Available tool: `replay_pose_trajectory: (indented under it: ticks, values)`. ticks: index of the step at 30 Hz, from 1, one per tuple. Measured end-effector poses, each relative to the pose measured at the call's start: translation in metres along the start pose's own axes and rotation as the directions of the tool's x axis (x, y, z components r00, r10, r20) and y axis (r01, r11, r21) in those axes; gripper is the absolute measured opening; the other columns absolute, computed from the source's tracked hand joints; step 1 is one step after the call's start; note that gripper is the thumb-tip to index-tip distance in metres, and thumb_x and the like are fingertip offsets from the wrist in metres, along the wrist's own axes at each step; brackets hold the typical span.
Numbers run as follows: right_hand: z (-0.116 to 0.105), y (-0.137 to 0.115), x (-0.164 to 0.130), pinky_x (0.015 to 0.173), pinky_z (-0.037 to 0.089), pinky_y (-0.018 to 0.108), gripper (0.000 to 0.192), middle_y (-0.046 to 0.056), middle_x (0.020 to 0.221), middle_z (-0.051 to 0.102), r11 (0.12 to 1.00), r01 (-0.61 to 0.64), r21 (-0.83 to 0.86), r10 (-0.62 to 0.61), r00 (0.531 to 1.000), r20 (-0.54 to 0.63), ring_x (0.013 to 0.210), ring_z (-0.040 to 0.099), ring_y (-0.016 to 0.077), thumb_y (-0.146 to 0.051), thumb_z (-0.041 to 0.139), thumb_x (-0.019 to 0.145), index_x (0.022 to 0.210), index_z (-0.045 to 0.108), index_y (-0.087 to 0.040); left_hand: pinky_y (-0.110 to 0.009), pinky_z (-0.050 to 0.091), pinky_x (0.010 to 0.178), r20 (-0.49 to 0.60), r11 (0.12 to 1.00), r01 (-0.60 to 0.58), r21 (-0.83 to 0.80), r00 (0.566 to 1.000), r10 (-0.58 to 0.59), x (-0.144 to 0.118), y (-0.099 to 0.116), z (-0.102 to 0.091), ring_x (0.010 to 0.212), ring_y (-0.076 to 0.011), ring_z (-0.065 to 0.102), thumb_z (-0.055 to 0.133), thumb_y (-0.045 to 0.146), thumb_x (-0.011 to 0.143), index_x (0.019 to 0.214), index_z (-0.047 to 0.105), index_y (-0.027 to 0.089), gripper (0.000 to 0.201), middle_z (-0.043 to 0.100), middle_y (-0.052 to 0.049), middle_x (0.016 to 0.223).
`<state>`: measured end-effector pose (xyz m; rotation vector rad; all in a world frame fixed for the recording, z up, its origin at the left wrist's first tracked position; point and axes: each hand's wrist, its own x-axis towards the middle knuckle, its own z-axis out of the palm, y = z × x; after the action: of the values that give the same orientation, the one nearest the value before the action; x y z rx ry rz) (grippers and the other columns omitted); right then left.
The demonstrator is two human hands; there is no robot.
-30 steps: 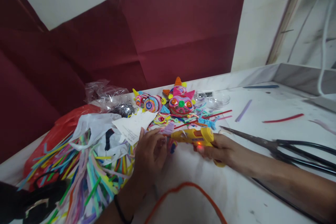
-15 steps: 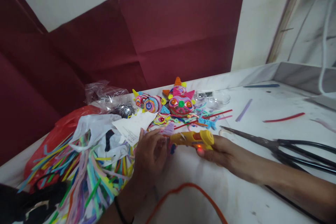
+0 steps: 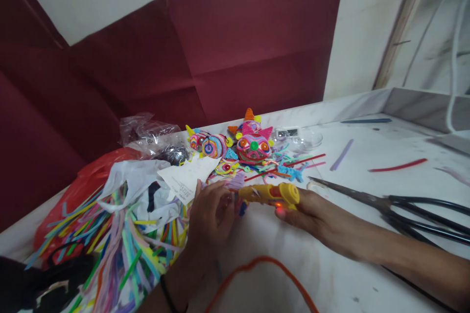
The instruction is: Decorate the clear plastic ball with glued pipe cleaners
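My right hand (image 3: 303, 210) is wrapped round a yellow hot glue gun (image 3: 270, 194), its red light glowing near my thumb. The gun's nozzle points left, toward the fingers of my left hand (image 3: 213, 210). Those fingers are curled round a small multicoloured craft piece (image 3: 242, 207), with dark blue and pink showing. Most of it is hidden by my fingers, and I cannot tell whether the nozzle touches it. Just behind lie a fuzzy lavender piece (image 3: 236, 181) and a white paper (image 3: 183, 180) with writing.
Colourful animal-like craft figures (image 3: 253, 149) stand at the back. Bundled pipe cleaners (image 3: 125, 249) spill from bags at left. Large black-handled scissors (image 3: 378, 200) lie at right, near a red strip (image 3: 398, 165) and a lavender strip (image 3: 341, 155). An orange cord (image 3: 264, 259) curves in front.
Almost nothing differs. Both hands and the glue gun keep nearly the same place, and my right forearm has shifted slightly.
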<state>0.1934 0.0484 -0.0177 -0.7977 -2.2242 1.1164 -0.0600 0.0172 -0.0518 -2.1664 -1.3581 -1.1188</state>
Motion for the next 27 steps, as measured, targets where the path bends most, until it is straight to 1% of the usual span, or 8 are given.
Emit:
replay_pose_trajectory:
  ticks: [4, 8, 13, 15, 17, 22, 27]
  values:
    - [-0.0006, -0.0021, -0.0008, 0.103, 0.046, 0.041, 0.05, 0.009, 0.133, 0.064, 1.0, -0.002, -0.006, 0.002, 1.0, -0.008, 0.119, 0.058, 0.0293, -0.046, 0.044, 0.099, 0.141, 0.055, -0.021, -0.059, 0.025, 0.119, 0.012, 1.0, 0.013, -0.007, 1.0, -0.013, 0.0001, -0.0001, -0.0007, 0.108, -0.0208, 0.066, 0.056, 0.018, 0.091, 0.11, 0.056, 0.024, 0.02, 0.07, -0.005, 0.113]
    - [-0.0005, -0.003, 0.0003, 0.105, 0.044, 0.04, 0.048, 0.008, 0.137, 0.062, 0.999, 0.032, -0.017, -0.032, 0.999, -0.003, 0.123, 0.057, 0.0278, -0.043, 0.044, 0.1, 0.142, 0.054, -0.022, -0.06, 0.026, 0.118, 0.006, 1.0, 0.01, -0.002, 1.0, -0.01, 0.0009, -0.0001, -0.0005, 0.107, -0.0212, 0.066, 0.056, 0.019, 0.091, 0.11, 0.056, 0.024, 0.019, 0.07, -0.005, 0.112]
    - [0.0006, -0.0009, 0.0019, 0.095, 0.051, 0.04, 0.047, 0.008, 0.127, 0.068, 0.998, 0.034, -0.044, -0.035, 0.999, -0.04, 0.108, 0.065, 0.0284, -0.046, 0.045, 0.099, 0.137, 0.059, -0.023, -0.061, 0.027, 0.118, 0.007, 1.0, 0.017, -0.001, 1.0, -0.017, 0.0015, -0.0007, 0.0003, 0.107, -0.0217, 0.067, 0.056, 0.019, 0.091, 0.11, 0.056, 0.024, 0.02, 0.071, -0.005, 0.111]
    - [0.0004, -0.0006, 0.0019, 0.094, 0.052, 0.04, 0.047, 0.008, 0.123, 0.07, 0.999, 0.027, -0.047, -0.029, 0.998, -0.049, 0.106, 0.065, 0.0288, -0.046, 0.045, 0.099, 0.136, 0.06, -0.023, -0.061, 0.027, 0.118, 0.004, 1.0, 0.008, 0.007, 1.0, -0.008, 0.0013, -0.0008, 0.0003, 0.107, -0.0221, 0.067, 0.057, 0.019, 0.091, 0.109, 0.056, 0.024, 0.019, 0.071, -0.006, 0.112]
    - [-0.0001, -0.0008, 0.0015, 0.095, 0.052, 0.04, 0.046, 0.008, 0.122, 0.07, 0.999, 0.032, -0.043, -0.034, 0.998, -0.047, 0.107, 0.064, 0.0286, -0.046, 0.045, 0.099, 0.135, 0.06, -0.023, -0.061, 0.028, 0.118, -0.006, 1.0, -0.005, 0.015, 1.0, 0.005, 0.0011, -0.0007, 0.0001, 0.107, -0.0223, 0.067, 0.057, 0.019, 0.09, 0.108, 0.056, 0.024, 0.018, 0.071, -0.006, 0.111]
    - [-0.0012, -0.0028, 0.0002, 0.096, 0.05, 0.038, 0.047, 0.009, 0.128, 0.068, 0.999, 0.022, -0.026, -0.023, 0.999, -0.025, 0.108, 0.064, 0.0266, -0.046, 0.045, 0.099, 0.137, 0.058, -0.021, -0.06, 0.029, 0.117, -0.013, 1.0, -0.017, 0.024, 1.0, 0.017, 0.0003, -0.0004, -0.0001, 0.106, -0.0218, 0.067, 0.057, 0.017, 0.091, 0.105, 0.058, 0.025, 0.017, 0.07, -0.005, 0.112]
    - [-0.0018, -0.0034, 0.0009, 0.099, 0.049, 0.04, 0.048, 0.008, 0.131, 0.067, 0.999, 0.032, -0.003, -0.032, 0.999, -0.021, 0.114, 0.063, 0.0283, -0.047, 0.046, 0.099, 0.138, 0.058, -0.023, -0.062, 0.028, 0.117, -0.012, 0.999, -0.025, 0.03, 1.0, 0.026, 0.0, -0.0007, -0.0007, 0.107, -0.0216, 0.067, 0.057, 0.017, 0.091, 0.106, 0.061, 0.026, 0.018, 0.069, -0.005, 0.114]
